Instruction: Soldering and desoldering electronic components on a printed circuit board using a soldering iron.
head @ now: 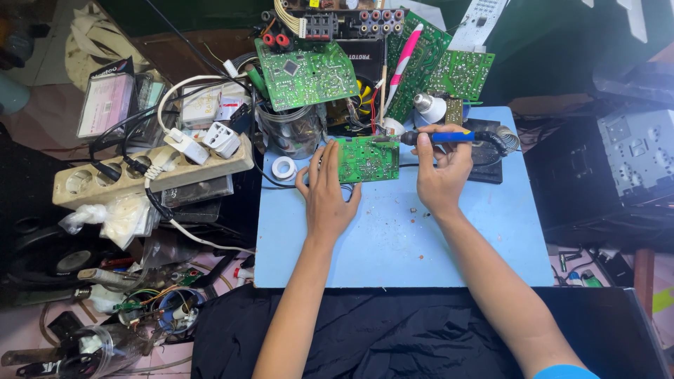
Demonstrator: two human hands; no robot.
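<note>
The work surface is a light blue board (393,253) that lies on a crowded desk, and its near edge meets a black cloth (393,337) which covers the person's lap side. All around the board the place is full of electronic parts. To the left there is a beige power strip (140,175) with white plugs and black and white cables in it, and beyond it a small pink and black box (105,98). Behind the board several green circuit boards (305,74) stand tilted against black equipment, and a white light bulb (428,107) lies just beside them. A clear glass jar (295,133) stands at the far left corner of the blue board; it holds some wires, but I cannot tell more about its content. At the lower left a clear plastic cup (95,347) lies on its side among loose coloured wires. A small white roll of tape (283,168) lies on the blue board near the jar. The left hand (326,193) is flat and open, with fingers pressing the left edge of a small green circuit board (366,158) that lies at the far part of the blue board. The right hand (442,175) is closed around a soldering iron (442,137) with a blue and yellow handle, and its tip touches the top right part of that board.
</note>
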